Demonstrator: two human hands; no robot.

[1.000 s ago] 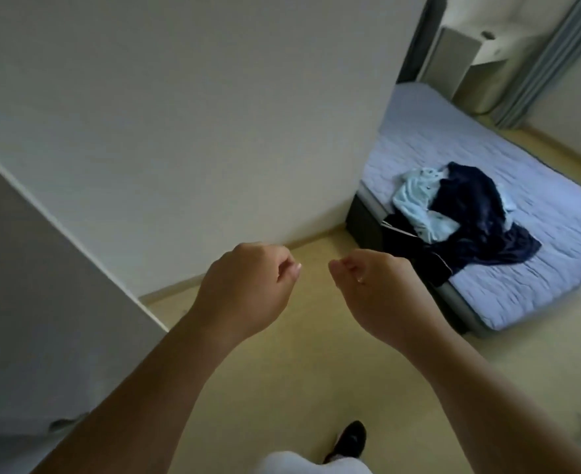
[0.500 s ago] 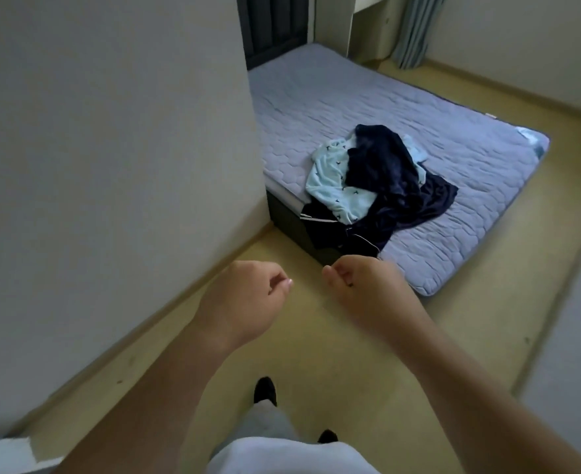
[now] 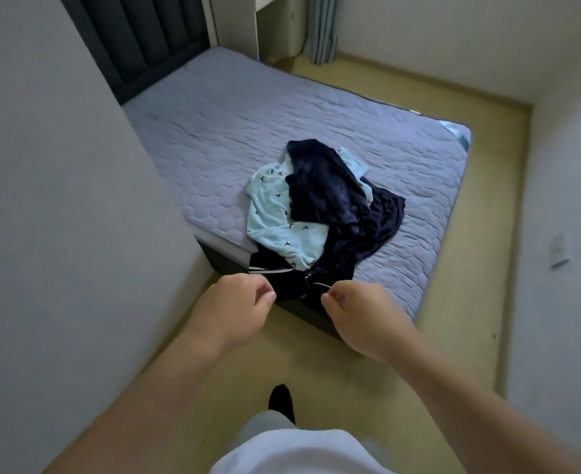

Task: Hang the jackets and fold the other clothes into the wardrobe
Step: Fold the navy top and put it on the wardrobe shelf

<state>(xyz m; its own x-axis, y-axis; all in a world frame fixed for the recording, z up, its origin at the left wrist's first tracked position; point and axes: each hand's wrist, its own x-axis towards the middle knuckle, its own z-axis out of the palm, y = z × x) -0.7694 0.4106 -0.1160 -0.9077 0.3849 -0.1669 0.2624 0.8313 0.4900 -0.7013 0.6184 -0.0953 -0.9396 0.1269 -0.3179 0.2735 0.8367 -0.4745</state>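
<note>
Stands on the floor (image 3: pixel 333 378) at the near corner of the bed (image 3: pixel 213 138), looking down. Holds the left hand (image 3: pixel 234 306) out in front, fingers curled to the palm, thumb tip against the forefinger, nothing in it. Holds the right hand (image 3: pixel 357 313) the same way just beside it, a small gap between the two, fingers curled in, no cloth seen in its grip. Overlaps, in this view, the low edge of the clothes; cannot tell whether either hand touches them. Clothes (image 3: pixel 323 213) in a loose heap on the quilted cover at that near corner, unfolded: pale blue top (image 3: pixel 278 230) with small dark marks to the left, navy garment (image 3: pixel 326 186) crumpled over it and spread to the right, dark piece with white piping (image 3: pixel 282 275) hanging over the bed's edge just beyond the hands. Dark padded headboard (image 3: pixel 145 39) at the far end. Plain wall (image 3: pixel 59 200) close along the left. Curtain (image 3: pixel 323 25) at the far side, well apart from the heap. Switch plate (image 3: pixel 559 249) on the right wall. Below the arms, one dark-socked foot (image 3: pixel 281 401) on the floor and a strip of white shirt (image 3: pixel 292 453).
</note>
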